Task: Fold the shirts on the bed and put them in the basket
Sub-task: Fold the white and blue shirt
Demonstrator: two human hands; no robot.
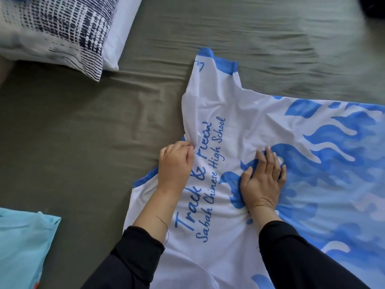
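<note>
From my feed, looking down from the head camera, I see a white shirt [245,126] with blue flame-like print spread across the bed [83,126], which is covered in a wrinkled olive-grey sheet. The shirt's blue-trimmed collar end points toward the far side of the bed, and blue script on its white part reads "Track &" above "Sabah Chinese High School"; the word after the ampersand is lost in a crease.

The left hand [176,161] sits at the shirt's left edge with its fingers curled in, bunching a fold of white cloth between thumb and fingers; it looks like a pinch, though the fingertips are tucked out of my view. The right hand [263,180] lies flat on the shirt's middle, fingers straight and slightly spread, pressing the fabric down where white meets blue print. Both arms wear black sleeves [291,253].

At the upper left, a pillow [54,32] patterned in white and dark navy dashes rests on the bed, well apart from the shirt. A light blue cloth [23,247] lies at the lower left corner, near the left sleeve but not touching the shirt.
</note>
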